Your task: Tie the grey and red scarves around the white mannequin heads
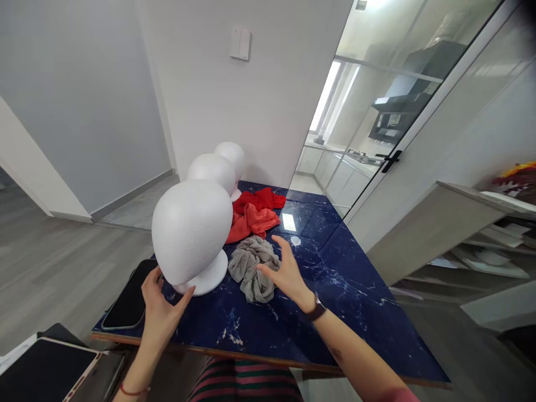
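Closest to me stands a white foam mannequin head (192, 229) on its round base. My left hand (161, 310) is beside that base, thumb and fingers apart; I cannot tell whether the thumb touches it. A crumpled grey cloth (251, 273) lies right of the head. Over the cloth's right edge is my right hand (287, 273), thumb and fingers spread with nothing between them. Behind the grey cloth lie a coral-red cloth (253, 220) and a brighter red cloth (268, 198). A second foam head (211, 167) and a third foam head (231, 156) stand farther back in a row.
Everything sits on a dark blue marbled table (335, 312). A black phone-like device (128, 301) lies at its left edge. A tablet-like device (42, 371) is at lower left. A glass door (368, 111) and shelves (473, 245) stand to the right, a wall behind.
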Action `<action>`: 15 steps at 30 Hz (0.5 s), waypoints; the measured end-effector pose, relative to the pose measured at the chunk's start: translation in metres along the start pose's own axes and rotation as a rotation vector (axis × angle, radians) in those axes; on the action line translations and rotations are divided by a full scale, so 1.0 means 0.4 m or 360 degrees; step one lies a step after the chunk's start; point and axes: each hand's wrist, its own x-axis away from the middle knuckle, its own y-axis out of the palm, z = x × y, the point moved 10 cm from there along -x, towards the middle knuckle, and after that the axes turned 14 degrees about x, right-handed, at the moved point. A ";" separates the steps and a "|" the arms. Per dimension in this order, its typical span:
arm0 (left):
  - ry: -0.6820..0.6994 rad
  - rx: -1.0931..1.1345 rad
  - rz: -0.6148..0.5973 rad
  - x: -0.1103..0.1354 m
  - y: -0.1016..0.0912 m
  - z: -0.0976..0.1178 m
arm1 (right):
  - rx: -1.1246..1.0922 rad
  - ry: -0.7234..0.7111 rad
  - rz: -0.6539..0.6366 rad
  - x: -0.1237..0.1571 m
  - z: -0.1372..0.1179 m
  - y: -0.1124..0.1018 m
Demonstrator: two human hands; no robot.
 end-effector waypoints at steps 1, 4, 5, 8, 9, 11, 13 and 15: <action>-0.0073 0.0037 -0.0069 -0.025 0.013 -0.014 | 0.0033 0.0004 -0.0045 0.000 0.005 0.020; -0.0315 0.0208 -0.0179 -0.072 0.046 -0.042 | 0.0150 -0.0021 -0.0293 0.010 0.019 0.103; -0.0400 0.0259 -0.0205 -0.080 0.057 -0.050 | 0.0170 -0.0044 -0.0366 0.017 0.019 0.125; -0.0649 0.0327 -0.0241 -0.082 0.082 -0.072 | 0.0131 -0.0102 -0.0448 0.032 0.013 0.146; -0.0704 0.0331 -0.0238 -0.080 0.085 -0.075 | 0.0053 -0.0087 -0.0430 0.031 0.016 0.137; -0.0723 0.0323 -0.0205 -0.076 0.085 -0.067 | -0.0143 -0.0006 -0.0356 0.016 0.042 0.099; -0.0668 0.0317 -0.0205 -0.066 0.089 -0.046 | -0.0297 0.0114 -0.0207 -0.011 0.103 0.031; -0.0623 0.0322 -0.0237 -0.047 0.108 -0.026 | -0.0340 0.0233 0.0000 -0.036 0.191 -0.063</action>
